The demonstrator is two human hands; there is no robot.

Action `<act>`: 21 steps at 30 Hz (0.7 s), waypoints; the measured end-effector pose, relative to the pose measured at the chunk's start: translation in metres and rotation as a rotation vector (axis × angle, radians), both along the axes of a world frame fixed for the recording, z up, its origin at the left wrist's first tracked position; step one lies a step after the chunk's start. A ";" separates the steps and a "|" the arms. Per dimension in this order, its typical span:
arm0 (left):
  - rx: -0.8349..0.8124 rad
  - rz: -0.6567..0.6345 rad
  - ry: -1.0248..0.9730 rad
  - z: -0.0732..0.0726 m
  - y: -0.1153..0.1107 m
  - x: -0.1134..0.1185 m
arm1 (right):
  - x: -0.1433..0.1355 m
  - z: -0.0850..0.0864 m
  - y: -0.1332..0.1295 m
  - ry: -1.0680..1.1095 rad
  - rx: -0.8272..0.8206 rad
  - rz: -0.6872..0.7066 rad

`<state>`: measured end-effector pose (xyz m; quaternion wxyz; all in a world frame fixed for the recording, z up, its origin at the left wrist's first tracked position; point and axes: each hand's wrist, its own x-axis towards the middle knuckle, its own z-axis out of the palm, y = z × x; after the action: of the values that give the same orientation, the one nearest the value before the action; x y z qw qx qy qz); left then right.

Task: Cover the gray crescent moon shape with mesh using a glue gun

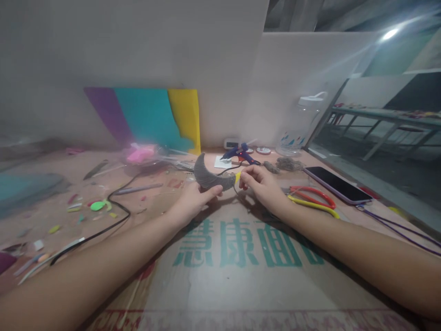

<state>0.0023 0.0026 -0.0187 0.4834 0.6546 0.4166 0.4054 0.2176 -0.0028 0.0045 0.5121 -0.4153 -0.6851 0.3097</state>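
Observation:
Above the middle of the table, a grey curved horn-shaped piece (pixel 212 178), its surface ribbed as if wound with yarn, tapers to a point at the upper left. My left hand (pixel 195 200) grips it from below, thumb along its lower edge. At its right end shows a small yellow tip (pixel 237 178), which the fingers of my right hand (pixel 260 184) pinch. A thin dark strand hangs below that end. Just behind stands a blue glue gun (pixel 241 153) with its nozzle over a white square (pixel 222 162).
Pliers with red and yellow handles (pixel 313 197) and a phone (pixel 337 185) lie to the right. Behind are grey fibre clumps (pixel 288 163) and a clear bottle (pixel 299 126). Leftward are a black cable (pixel 120 216), a pen (pixel 138 189), scraps and coloured sheets (pixel 144 115).

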 end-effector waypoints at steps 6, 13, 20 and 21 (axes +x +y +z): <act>0.038 0.019 -0.003 0.004 -0.002 0.003 | 0.001 0.003 -0.003 0.014 -0.036 0.039; 0.446 0.400 0.067 0.007 0.003 0.001 | -0.003 0.006 -0.007 0.056 -0.054 -0.008; 0.869 0.071 0.615 0.009 -0.012 0.000 | -0.003 0.004 -0.009 0.022 -0.073 0.102; 0.866 0.066 0.626 0.010 -0.013 0.001 | -0.003 0.004 -0.010 0.019 -0.083 0.125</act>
<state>0.0028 -0.0107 -0.0087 0.0087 0.8702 0.3558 0.3406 0.2147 -0.0128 0.0084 0.4808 -0.3896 -0.6914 0.3730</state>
